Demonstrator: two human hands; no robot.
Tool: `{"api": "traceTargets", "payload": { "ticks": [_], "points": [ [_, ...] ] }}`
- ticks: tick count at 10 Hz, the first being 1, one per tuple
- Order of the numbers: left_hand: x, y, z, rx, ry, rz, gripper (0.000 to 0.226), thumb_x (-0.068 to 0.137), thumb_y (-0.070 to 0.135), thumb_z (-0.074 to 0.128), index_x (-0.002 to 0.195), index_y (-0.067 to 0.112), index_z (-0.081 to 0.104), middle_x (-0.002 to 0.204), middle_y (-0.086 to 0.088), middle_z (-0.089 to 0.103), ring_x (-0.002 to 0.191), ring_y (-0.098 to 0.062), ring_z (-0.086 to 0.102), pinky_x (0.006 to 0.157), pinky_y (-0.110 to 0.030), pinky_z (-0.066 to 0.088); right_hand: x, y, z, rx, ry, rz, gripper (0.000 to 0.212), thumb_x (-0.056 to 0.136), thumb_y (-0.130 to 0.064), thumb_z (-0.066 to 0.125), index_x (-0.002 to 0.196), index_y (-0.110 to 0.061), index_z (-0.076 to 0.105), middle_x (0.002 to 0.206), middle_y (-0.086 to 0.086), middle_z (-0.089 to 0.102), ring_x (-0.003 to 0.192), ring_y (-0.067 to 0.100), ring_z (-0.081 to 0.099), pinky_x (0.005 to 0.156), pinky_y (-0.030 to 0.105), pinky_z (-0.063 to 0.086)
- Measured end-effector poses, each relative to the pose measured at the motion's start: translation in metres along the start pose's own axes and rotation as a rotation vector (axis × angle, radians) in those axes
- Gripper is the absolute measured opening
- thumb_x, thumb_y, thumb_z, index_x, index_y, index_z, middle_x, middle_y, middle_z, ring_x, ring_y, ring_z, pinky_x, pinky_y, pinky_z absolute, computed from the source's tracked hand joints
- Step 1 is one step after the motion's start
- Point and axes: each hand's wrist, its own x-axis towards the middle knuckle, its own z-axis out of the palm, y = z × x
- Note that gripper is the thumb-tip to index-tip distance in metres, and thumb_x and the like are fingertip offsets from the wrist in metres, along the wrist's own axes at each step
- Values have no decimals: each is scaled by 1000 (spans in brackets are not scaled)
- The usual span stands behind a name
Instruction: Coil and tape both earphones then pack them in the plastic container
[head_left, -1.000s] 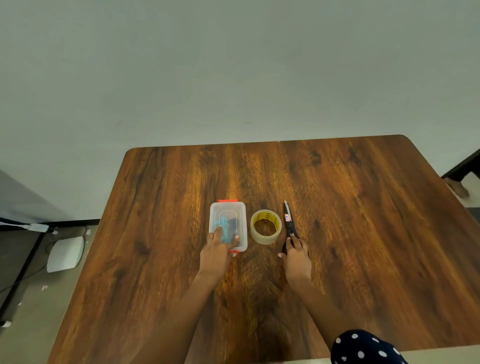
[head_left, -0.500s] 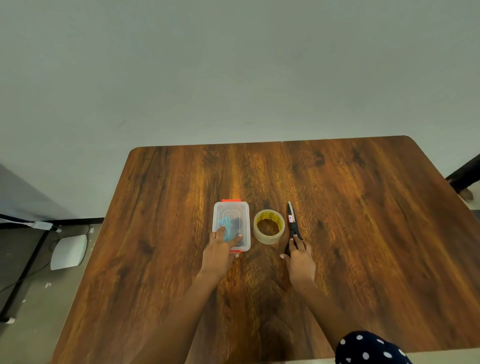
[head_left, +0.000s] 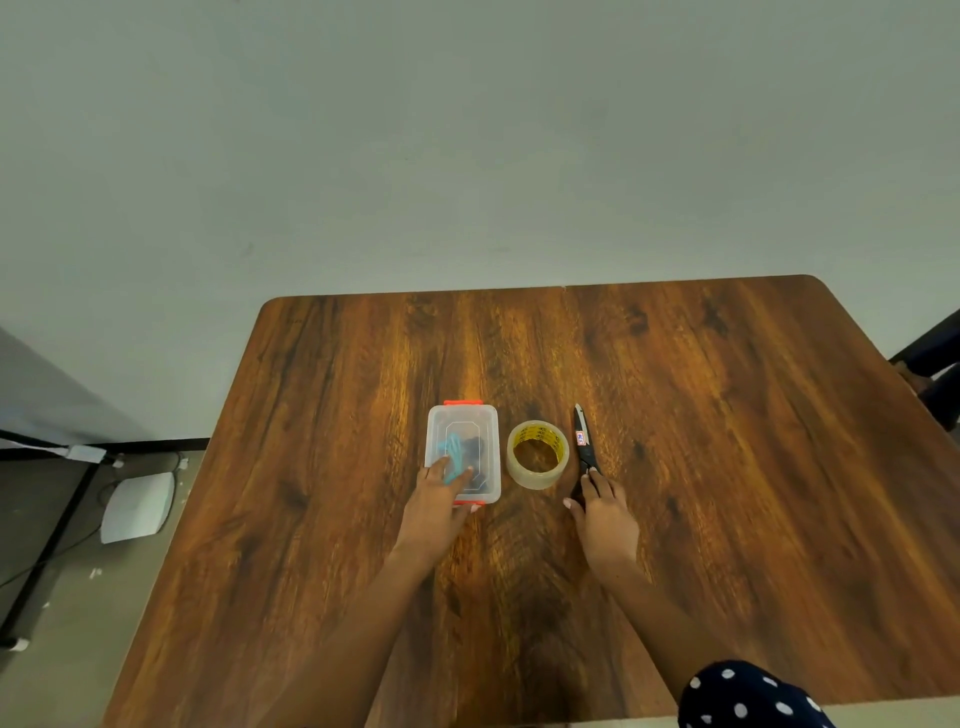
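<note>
From the head view we see a clear plastic container (head_left: 462, 452) with its lid on, near the middle of the brown bench (head_left: 727, 467). Blue and dark earphones (head_left: 464, 451) lie inside it. Our left hand (head_left: 439, 506) rests flat on the lid, fingers straight. Just beside the box sits a tape roll (head_left: 537, 453). Our right hand (head_left: 605, 517) touches the black scissors (head_left: 584, 444), fingers loose, gripping nothing.

A single head-worn wide-angle camera looks forward and down from above the near edge of the wooden table (head_left: 727, 467); the far wall (head_left: 467, 130) fills the upper half; forearms reach in from below.
</note>
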Motion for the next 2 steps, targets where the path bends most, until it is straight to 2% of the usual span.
{"api": "traceTargets", "payload": {
  "ticks": [1,2],
  "points": [
    [-8,-1,-1,48,101,70,48,93,35,53,138,24,45,149,0,39,135,-19,39,109,-34,34,-6,-1,-2,28,122,-34,47,97,-32,47,139,-10,43,143,7,46,133,23,41,95,36,49],
    [3,2,-11,174,297,244,49,96,40,43,137,14,45,142,-11,48,129,-32,48,107,-41,31,7,-4,-5,24,254,-162,49,93,-26,56,137,-5,46,142,13,47,132,28,45,104,39,41]
  ]
}}
